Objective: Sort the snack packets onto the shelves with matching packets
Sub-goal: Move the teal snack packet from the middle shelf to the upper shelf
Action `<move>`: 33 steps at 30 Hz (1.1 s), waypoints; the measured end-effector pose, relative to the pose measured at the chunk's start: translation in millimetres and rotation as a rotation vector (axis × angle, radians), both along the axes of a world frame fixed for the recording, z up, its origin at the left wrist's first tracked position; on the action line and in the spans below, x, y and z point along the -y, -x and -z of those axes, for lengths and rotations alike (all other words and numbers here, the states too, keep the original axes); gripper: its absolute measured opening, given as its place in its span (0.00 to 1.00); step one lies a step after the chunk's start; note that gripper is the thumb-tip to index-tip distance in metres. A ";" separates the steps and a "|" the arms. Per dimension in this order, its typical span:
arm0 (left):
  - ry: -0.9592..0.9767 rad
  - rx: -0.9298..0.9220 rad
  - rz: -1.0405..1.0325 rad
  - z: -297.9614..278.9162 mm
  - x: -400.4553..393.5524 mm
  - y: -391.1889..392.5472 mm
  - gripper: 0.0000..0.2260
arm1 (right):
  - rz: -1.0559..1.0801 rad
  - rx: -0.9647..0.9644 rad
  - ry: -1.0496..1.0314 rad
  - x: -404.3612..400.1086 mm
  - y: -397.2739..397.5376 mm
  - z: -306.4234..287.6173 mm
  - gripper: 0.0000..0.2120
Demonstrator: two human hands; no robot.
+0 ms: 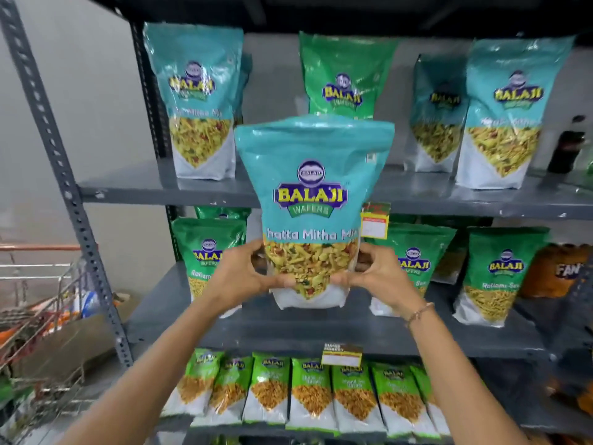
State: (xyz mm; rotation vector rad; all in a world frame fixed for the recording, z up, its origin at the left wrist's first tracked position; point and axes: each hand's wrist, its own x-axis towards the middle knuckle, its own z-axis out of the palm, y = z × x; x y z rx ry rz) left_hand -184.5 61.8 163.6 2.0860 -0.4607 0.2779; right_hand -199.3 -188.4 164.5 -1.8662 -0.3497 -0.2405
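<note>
A teal Khatta Mitha Mix packet (313,194) is held upright in front of the shelves. My left hand (244,277) grips its lower left side and my right hand (375,277) grips its lower right side. On the top shelf (128,187) stand matching teal packets, one at the left (199,104) and two at the right (500,114), with one green packet (343,75) between them. The middle shelf (288,329) carries green Ratlami Sev packets (500,274). Light-green small packets (311,393) line the bottom shelf.
A grey slotted upright (61,175) frames the rack's left side. A wire shopping cart (41,319) with goods stands at the lower left. Orange drink bottles (558,271) sit at the middle shelf's right end, and a dark bottle (568,146) stands at the top shelf's right.
</note>
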 end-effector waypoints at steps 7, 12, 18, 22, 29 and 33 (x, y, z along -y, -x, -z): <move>-0.028 0.220 -0.099 -101.4 -9.3 -12.4 0.25 | -0.006 0.188 -0.058 -13.4 -21.2 -103.1 0.19; -0.005 0.243 -0.136 -138.0 -4.6 -44.1 0.21 | 0.063 0.268 -0.061 -23.9 -62.5 -136.7 0.17; -0.018 0.171 -0.202 -140.3 -4.0 -85.4 0.21 | 0.125 0.231 -0.069 -44.5 -117.3 -133.8 0.28; -0.015 0.119 -0.254 -136.2 -4.4 -106.0 0.21 | 0.161 0.216 -0.092 -56.0 -137.0 -127.6 0.32; -0.009 0.115 -0.339 -129.2 1.7 -125.5 0.16 | 0.282 0.309 -0.043 -54.0 -141.0 -125.2 0.16; 0.000 0.470 -0.553 -120.4 27.4 -112.7 0.26 | 0.497 0.385 -0.087 -3.3 -146.0 -128.7 0.12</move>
